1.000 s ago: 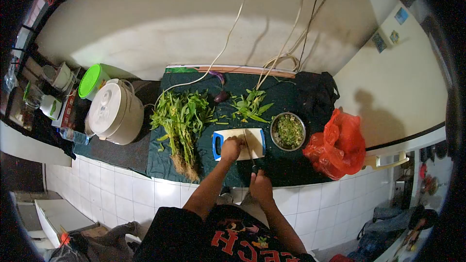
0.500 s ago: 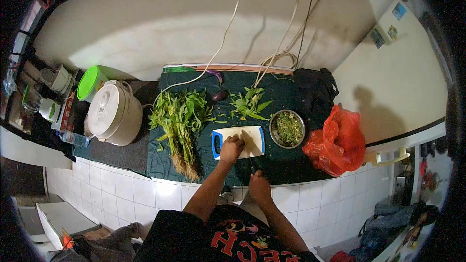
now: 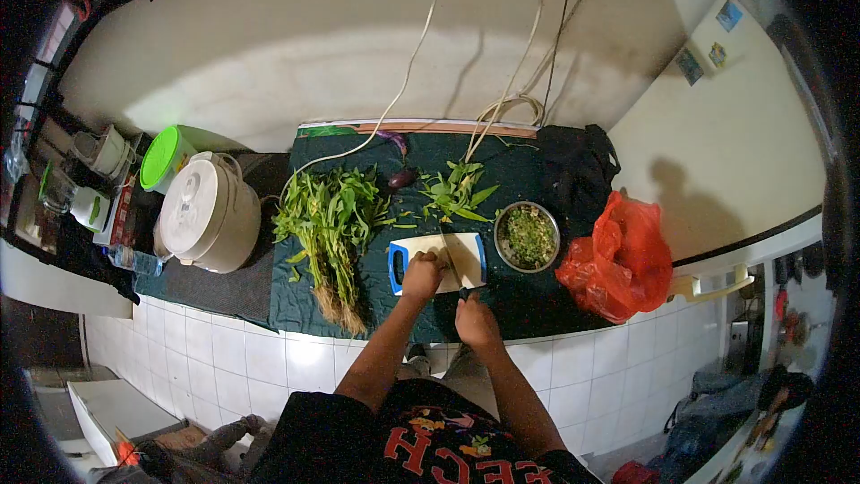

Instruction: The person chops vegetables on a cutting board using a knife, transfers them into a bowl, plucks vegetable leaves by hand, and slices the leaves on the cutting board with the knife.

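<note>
A white cutting board (image 3: 468,246) with a blue rim lies in front of me on the dark green cloth. My left hand (image 3: 424,276) rests on its left half with fingers curled down; anything small under them is hidden. My right hand (image 3: 477,321), at the board's near edge, is wrapped round the black handle of a knife (image 3: 452,260). The blade points away from me across the board, just right of my left fingers. To the board's right stands a metal bowl (image 3: 499,246) of chopped greens (image 3: 527,237). Beyond the board lie loose green leaves (image 3: 460,191).
Leafy greens with roots (image 3: 331,233) lie left of the board, and an eggplant (image 3: 403,177) behind. A red plastic bag (image 3: 618,260) stands right of the bowl. A rice cooker (image 3: 210,215) and a green-lidded tub (image 3: 166,159) are at left. Cables (image 3: 511,112) hang down the wall.
My right hand has moved slightly forward, and the knife blade now reaches farther across the board. My left hand stays on the board. The whole view has shifted a little.
</note>
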The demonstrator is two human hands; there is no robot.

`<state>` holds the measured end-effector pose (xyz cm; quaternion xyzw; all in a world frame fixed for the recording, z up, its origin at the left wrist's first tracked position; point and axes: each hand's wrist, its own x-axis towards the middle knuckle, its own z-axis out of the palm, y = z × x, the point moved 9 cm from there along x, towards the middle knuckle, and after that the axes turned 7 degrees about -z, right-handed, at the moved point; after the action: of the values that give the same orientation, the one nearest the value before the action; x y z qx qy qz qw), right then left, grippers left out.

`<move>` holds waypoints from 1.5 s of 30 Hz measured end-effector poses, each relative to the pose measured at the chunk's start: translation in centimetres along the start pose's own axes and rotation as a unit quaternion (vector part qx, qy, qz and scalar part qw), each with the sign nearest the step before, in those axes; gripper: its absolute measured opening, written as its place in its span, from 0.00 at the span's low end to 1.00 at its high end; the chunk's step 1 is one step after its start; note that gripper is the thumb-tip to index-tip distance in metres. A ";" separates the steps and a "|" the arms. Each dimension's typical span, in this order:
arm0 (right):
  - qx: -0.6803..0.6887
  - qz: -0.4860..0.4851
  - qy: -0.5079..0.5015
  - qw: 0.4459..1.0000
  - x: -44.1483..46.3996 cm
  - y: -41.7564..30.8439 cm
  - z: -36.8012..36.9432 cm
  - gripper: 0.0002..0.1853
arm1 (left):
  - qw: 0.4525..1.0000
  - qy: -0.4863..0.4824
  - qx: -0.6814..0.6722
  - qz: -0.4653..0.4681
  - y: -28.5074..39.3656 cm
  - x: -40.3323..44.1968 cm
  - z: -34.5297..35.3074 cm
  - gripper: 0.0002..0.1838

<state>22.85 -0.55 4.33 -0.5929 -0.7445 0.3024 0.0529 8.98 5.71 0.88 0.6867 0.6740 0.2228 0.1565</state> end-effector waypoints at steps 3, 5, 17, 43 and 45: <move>-0.029 -0.011 0.006 1.000 -1.5 0.9 2.2 0.15 | 1.000 0.010 -0.009 0.000 0.2 0.1 -0.6 0.09; -0.001 0.022 0.021 1.000 -1.5 2.5 3.8 0.16 | 1.000 0.010 -0.017 0.007 0.4 -0.3 -0.7 0.10; 0.000 0.034 0.004 0.999 -1.0 2.4 4.6 0.19 | 0.997 -0.005 0.025 -0.071 -1.2 0.6 0.7 0.09; -0.006 -0.002 -0.022 1.000 0.3 0.4 2.8 0.20 | 0.984 -0.005 0.048 -0.170 -2.3 -1.0 -0.3 0.09; 0.002 0.052 0.004 0.999 -0.6 1.6 4.2 0.20 | 0.986 -0.004 0.051 -0.156 -2.7 -0.5 0.2 0.09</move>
<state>22.51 -2.54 0.28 -0.6321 -0.7116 0.3041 0.0409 6.84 5.35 -0.74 0.5807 0.7829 0.1586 0.1571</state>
